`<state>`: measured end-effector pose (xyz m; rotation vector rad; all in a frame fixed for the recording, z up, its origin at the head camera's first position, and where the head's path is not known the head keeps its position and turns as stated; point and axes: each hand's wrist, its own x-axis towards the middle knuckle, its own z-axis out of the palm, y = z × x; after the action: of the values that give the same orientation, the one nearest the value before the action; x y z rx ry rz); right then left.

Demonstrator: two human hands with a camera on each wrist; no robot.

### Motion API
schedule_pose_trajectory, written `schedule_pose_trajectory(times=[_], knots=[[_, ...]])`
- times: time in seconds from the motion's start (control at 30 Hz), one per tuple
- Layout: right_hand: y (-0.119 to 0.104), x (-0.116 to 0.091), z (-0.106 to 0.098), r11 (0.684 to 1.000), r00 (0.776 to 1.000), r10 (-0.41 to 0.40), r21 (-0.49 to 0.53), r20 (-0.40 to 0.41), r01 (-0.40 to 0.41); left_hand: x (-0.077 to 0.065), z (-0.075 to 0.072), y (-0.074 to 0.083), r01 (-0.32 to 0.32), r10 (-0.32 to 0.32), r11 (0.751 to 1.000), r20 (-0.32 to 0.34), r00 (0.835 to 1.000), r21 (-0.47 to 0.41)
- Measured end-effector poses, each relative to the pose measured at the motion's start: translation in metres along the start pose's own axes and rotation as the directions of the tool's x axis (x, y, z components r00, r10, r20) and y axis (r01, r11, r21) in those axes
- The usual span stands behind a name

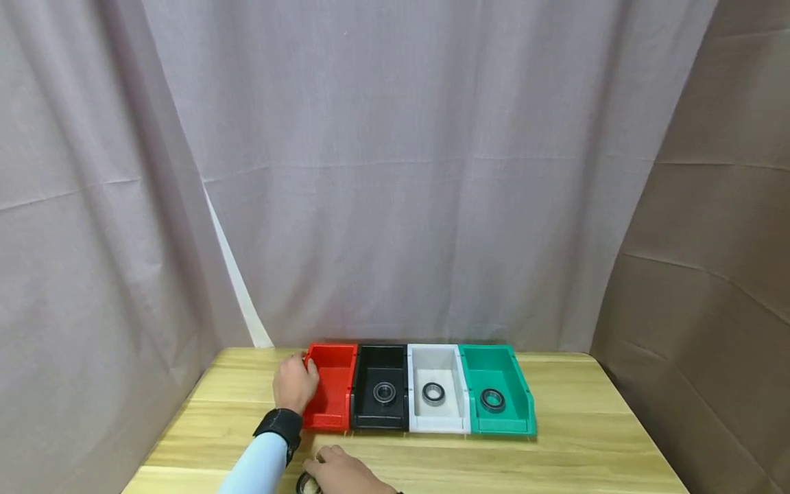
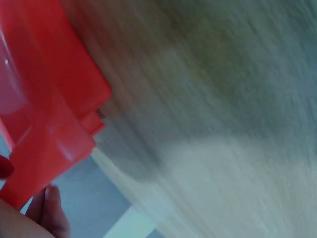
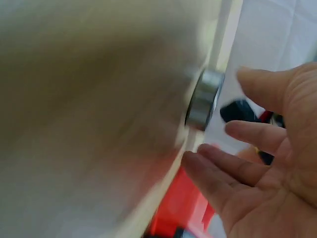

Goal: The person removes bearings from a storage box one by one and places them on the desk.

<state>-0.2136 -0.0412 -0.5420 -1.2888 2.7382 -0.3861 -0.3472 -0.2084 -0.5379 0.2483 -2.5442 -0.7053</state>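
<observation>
My left hand [image 1: 296,383] grips the left rim of a red bin [image 1: 332,394]; in the left wrist view its fingers [image 2: 55,213] lie on the other side of the red wall from the thumb. At the front of the table, my right hand [image 1: 349,473] hovers by a metal ball bearing [image 1: 300,484]. The right wrist view shows that bearing [image 3: 203,99] before the spread fingers and thumb, with a gap between hand and ring. No bearing shows inside the red bin.
Right of the red bin, in one row, stand a black bin [image 1: 382,366], a white bin [image 1: 433,363] and a green bin [image 1: 487,363]. Each holds one bearing. Grey curtains [image 1: 395,206] hang behind and beside the wooden table [image 1: 592,425].
</observation>
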Motion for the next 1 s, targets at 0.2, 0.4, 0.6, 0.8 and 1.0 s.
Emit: schedule_pose_trajectory(times=[0.2,0.4,0.6,0.8,1.0], knots=[[0.027,-0.022,-0.026,1.0,0.976,-0.001,-0.016,-0.218,-0.002,-0.011,-0.005,0.016,-0.143,0.144,0.99,-0.136,0.98,0.018],[0.058,-0.041,-0.051,0.994,0.909,0.08,-0.033,-0.408,-0.103,-0.034,-0.018,0.043,-0.229,0.221,0.971,-0.108,0.969,-0.074],[0.087,-0.067,-0.065,0.975,0.853,0.221,0.135,-0.472,-0.177,-0.074,-0.033,0.063,-0.219,0.217,0.955,-0.031,0.976,-0.2],[0.112,-0.099,-0.061,0.946,0.775,0.32,0.228,-0.546,-0.23,-0.111,-0.043,0.074,-0.217,0.229,0.949,0.028,0.973,-0.229],[0.123,-0.11,-0.06,0.92,0.744,0.388,0.274,-0.543,-0.279,-0.132,-0.045,0.079,-0.119,0.163,0.965,0.179,0.97,-0.234]])
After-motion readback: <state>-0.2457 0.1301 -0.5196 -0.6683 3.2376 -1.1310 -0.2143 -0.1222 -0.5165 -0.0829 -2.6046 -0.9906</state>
